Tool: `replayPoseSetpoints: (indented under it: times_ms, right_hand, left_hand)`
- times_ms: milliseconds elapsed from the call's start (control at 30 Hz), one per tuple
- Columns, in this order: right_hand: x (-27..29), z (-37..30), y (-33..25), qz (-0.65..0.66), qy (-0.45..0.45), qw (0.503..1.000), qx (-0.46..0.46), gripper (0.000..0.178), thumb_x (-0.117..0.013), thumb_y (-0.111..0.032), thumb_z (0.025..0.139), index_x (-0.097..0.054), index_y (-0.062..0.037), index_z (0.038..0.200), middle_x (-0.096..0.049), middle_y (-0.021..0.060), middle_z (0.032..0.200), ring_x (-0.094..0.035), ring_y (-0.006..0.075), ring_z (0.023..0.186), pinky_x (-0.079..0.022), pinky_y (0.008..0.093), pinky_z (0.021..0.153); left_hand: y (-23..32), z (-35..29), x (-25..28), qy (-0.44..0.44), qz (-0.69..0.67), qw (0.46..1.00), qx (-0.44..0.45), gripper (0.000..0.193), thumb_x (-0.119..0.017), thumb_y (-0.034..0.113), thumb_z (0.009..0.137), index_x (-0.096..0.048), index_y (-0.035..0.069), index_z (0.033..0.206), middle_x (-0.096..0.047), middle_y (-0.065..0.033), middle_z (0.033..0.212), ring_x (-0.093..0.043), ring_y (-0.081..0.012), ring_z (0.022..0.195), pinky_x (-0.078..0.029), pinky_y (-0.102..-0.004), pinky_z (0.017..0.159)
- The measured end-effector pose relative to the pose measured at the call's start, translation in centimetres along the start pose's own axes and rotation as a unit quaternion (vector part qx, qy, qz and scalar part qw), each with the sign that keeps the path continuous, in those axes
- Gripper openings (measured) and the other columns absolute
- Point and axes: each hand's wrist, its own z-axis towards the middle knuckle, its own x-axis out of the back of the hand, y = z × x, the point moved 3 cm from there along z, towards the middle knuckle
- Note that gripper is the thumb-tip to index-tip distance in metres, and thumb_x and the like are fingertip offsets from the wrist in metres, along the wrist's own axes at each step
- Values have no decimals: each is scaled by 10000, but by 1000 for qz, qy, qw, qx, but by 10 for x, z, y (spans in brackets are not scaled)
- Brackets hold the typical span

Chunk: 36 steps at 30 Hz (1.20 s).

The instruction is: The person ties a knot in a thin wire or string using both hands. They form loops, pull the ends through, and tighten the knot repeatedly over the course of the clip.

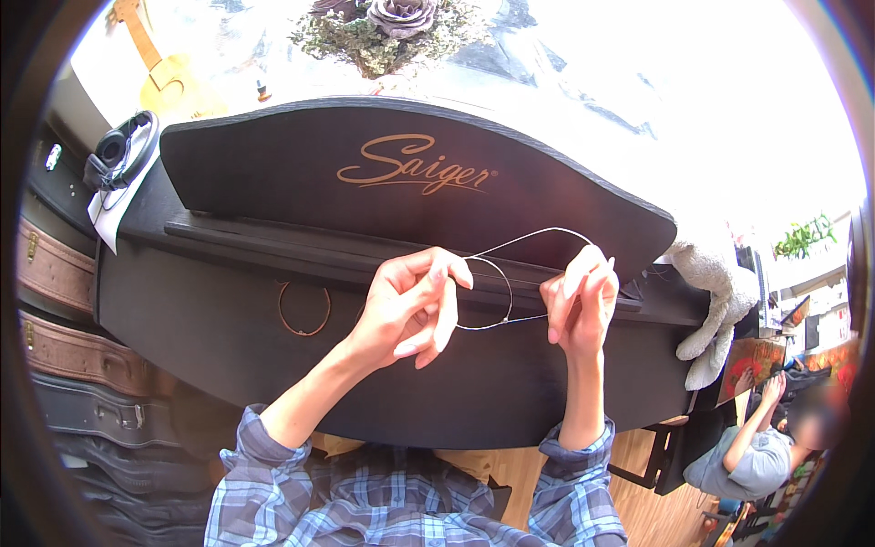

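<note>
A thin silvery guitar string (547, 230), bent into loose loops, stretches between my two hands above a black surface (437, 383). My left hand (410, 305) pinches one side of it between thumb and index finger, the other fingers loosely curled. At the opposite side my right hand (583, 296) grips the string with bent fingers. One loop arches up between the hands, and another part curves down beside the left fingers. A small bright spot shows on its lower part. Left of my left hand lies a coiled copper-coloured string (303, 333).
Behind my hands rises a black panel (273, 164) with gold lettering. Headphones (111, 148) rest at the left, with a small wooden guitar (169, 82) and flowers (401, 18) beyond. Instrument cases (73, 351) line the left. A white plush toy (720, 292) and a person (747, 460) are at right.
</note>
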Motion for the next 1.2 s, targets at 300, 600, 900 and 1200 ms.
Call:
replayPoseSetpoints:
  times_ms: [300,600,900,1200]
  right_hand:
    - [16,3,-6,189,104,973,78,456,-238,-361,1113,-404,-159,740,-424,14,447,-267,103,308,-207,267,433]
    - [0,6,-14,-252,110,952,136,468,-729,-202,866,-473,16,1192,-685,102,871,-431,52,506,-358,200,517]
    - [-51,18,-55,-636,-65,730,243,182,-826,-240,729,-713,-155,844,-670,-38,840,-623,186,919,-437,390,897]
    - [-19,8,-21,-468,86,861,180,104,-739,41,790,-708,-52,826,-693,52,723,-602,173,571,-479,273,542]
  left_hand:
    - [4,-2,-1,74,-4,997,-9,413,-295,323,1109,-516,-14,1018,-577,-108,598,-373,-85,321,-401,-256,316]
    - [9,-4,-11,108,292,950,-3,230,-503,174,1052,-588,29,895,-519,2,532,-398,-28,396,-307,-201,412]
    - [13,-6,-15,90,371,924,3,237,-582,202,1018,-647,30,868,-492,44,540,-429,-13,477,-297,-214,469]
    - [9,-6,-16,93,328,935,92,204,-641,218,991,-642,48,878,-539,59,640,-403,-7,511,-295,-206,471]
